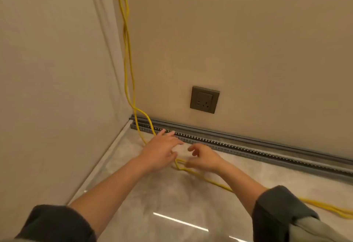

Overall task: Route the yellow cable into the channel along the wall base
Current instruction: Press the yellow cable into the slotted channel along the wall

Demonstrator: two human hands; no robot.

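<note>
The yellow cable, a double strand, hangs down the wall corner and crosses the grey slotted channel along the wall base. From there it passes under my left hand and trails right over the floor. That hand lies flat with its fingers spread, the fingertips over the channel's front edge. My right hand hovers just to the right, fingers loosely curled and apart. Its thumb touches the cable where the strand bends between the two hands. Neither hand visibly grips the cable.
A dark wall socket sits above the channel. A side wall closes the corner on the left. The glossy marble floor stretches toward me, and more yellow cable lies on it at the right edge.
</note>
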